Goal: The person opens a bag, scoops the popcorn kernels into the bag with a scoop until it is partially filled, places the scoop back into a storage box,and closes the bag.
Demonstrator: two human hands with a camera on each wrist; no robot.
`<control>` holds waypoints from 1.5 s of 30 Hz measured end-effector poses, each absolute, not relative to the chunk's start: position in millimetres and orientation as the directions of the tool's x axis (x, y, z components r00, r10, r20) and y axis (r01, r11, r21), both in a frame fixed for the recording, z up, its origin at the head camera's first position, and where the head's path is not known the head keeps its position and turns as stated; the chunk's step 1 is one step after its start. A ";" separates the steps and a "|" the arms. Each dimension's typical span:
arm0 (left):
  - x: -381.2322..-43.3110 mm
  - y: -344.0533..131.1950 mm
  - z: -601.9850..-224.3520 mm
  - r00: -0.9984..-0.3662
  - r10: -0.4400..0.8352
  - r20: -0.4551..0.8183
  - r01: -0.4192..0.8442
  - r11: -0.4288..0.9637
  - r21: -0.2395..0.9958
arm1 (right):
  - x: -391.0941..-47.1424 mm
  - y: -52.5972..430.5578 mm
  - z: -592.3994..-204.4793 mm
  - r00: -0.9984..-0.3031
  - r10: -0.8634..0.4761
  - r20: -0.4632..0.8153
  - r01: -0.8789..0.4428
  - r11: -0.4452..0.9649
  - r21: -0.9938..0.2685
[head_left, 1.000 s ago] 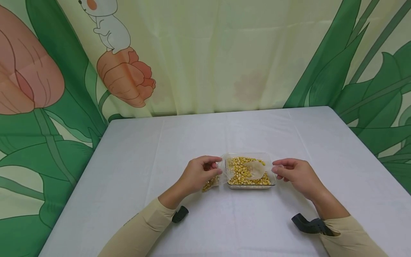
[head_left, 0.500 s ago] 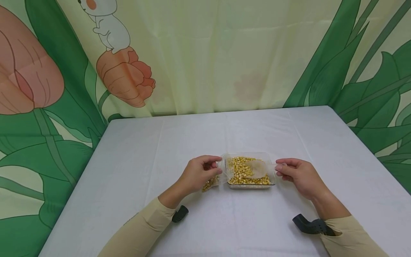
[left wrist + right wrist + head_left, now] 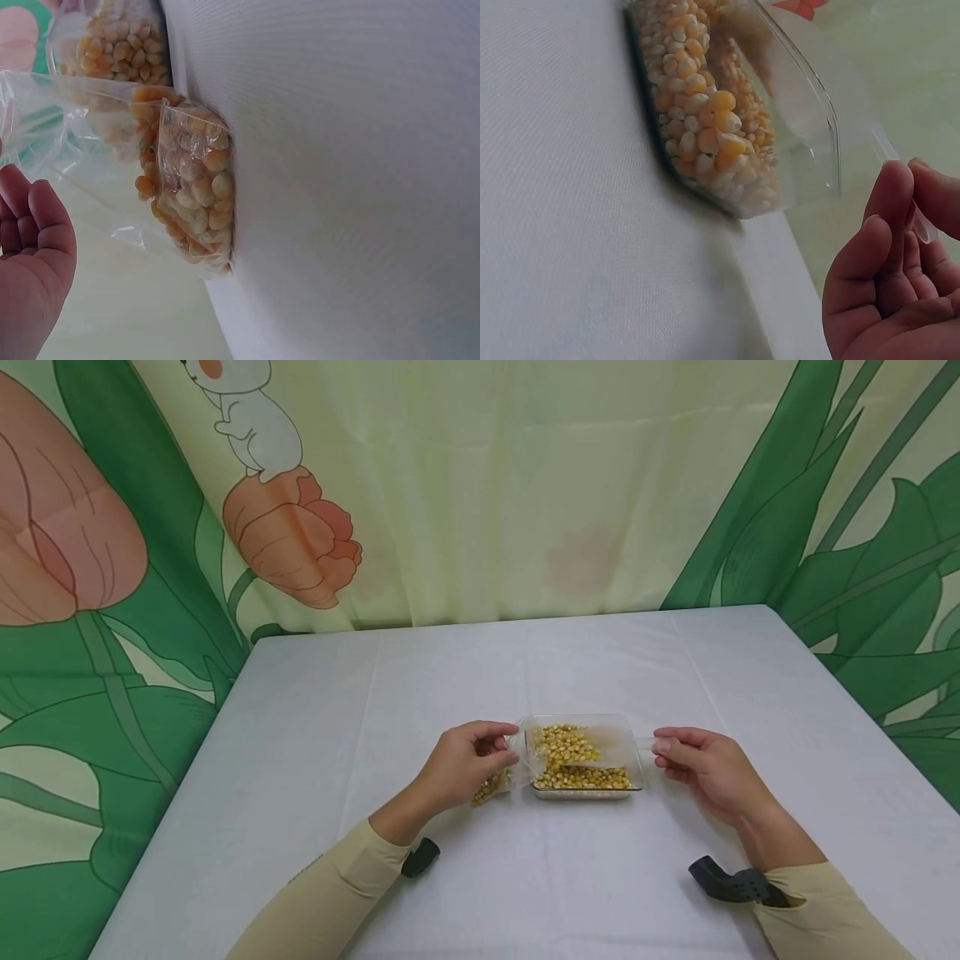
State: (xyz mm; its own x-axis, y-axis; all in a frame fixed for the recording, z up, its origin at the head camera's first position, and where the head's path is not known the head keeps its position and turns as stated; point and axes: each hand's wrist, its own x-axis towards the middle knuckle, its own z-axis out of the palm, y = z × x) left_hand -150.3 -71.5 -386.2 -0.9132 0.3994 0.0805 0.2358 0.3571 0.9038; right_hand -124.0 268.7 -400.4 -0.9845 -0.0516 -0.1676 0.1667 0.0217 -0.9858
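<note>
A clear glass container (image 3: 634, 768) of yellow corn kernels (image 3: 581, 778) sits between my two hands. With thumb and finger, my right hand (image 3: 701, 764) pinches the thin handle of a translucent scoop (image 3: 613, 747). The scoop lies over the container, and kernels show at its left end. My left hand (image 3: 465, 764) grips the upper part of a clear plastic bag (image 3: 90, 157) beside the container's left side. Corn kernels (image 3: 199, 187) fill the bag's bottom, which stands on the table in the left wrist view.
A white cloth covers the table (image 3: 450, 677). Behind it hangs a curtain (image 3: 510, 502) printed with flowers, leaves and a white animal. Dark wrist mounts (image 3: 727, 881) stick out from both beige sleeves (image 3: 330, 893).
My right hand has drawn slightly right with the scoop, whose pale face now covers more of the container's right back. My left hand keeps its place at the bag.
</note>
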 end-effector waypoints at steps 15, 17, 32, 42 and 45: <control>-151.4 -72.2 -386.9 -0.911 0.401 0.094 0.252 0.362 0.897 | -122.0 273.7 -391.6 -0.990 -0.111 -0.089 0.104 -0.146 -0.984; -151.3 -72.3 -386.7 -0.912 0.400 0.093 0.251 0.364 0.897 | -121.6 273.3 -389.4 -0.990 -0.114 -0.082 0.099 -0.150 -0.984; -150.3 -72.0 -385.6 -0.913 0.396 0.097 0.254 0.366 0.895 | -124.0 257.6 -376.0 -0.989 -0.142 -0.035 0.053 -0.129 -0.990; -150.5 -73.0 -387.4 -0.909 0.404 0.101 0.259 0.358 0.897 | -124.9 240.3 -373.4 -0.993 -0.116 -0.016 0.019 -0.028 -0.999; -150.4 -72.5 -386.7 -0.909 0.407 0.094 0.253 0.357 0.899 | -125.0 233.8 -371.1 -0.995 -0.095 -0.019 0.015 0.049 -0.999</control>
State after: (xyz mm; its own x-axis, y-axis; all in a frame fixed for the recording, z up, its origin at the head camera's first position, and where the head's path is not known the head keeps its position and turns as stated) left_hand -150.4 -72.5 -386.7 -0.9085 0.4071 0.0943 0.2534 0.3572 0.8990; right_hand -125.0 233.8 -371.1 -0.9953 -0.0948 -0.0193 0.0147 0.0491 -0.9987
